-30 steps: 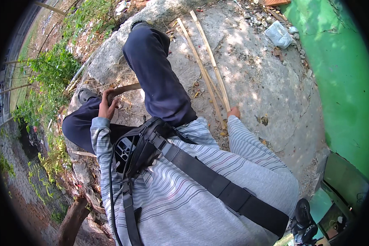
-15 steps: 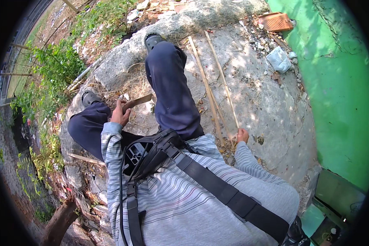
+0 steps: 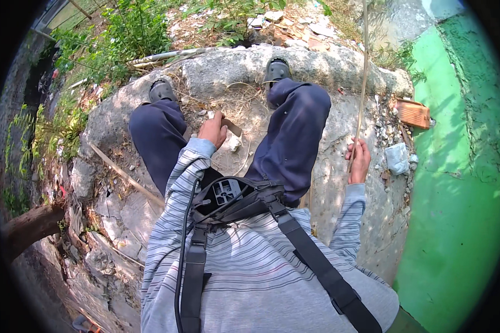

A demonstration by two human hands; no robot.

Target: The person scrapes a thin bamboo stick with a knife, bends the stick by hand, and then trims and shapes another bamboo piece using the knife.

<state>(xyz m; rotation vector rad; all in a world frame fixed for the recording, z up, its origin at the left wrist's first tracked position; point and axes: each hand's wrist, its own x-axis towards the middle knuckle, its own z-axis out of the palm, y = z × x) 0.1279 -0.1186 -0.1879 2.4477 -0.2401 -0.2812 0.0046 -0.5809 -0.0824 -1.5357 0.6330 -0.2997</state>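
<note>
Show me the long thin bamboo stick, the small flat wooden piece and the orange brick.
long thin bamboo stick [image 3: 363, 83], head view, mid-shaft.
small flat wooden piece [image 3: 233, 128], head view, its middle.
orange ridged brick [image 3: 414, 113], head view, top face.

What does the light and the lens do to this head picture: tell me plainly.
Head view: dappled sun and leaf shadow mottle the concrete slab; the green wall curves toward the rim from fisheye distortion; black corners frame the image; the right hand gripping the thin stick is sharp, as is the left hand.
</note>
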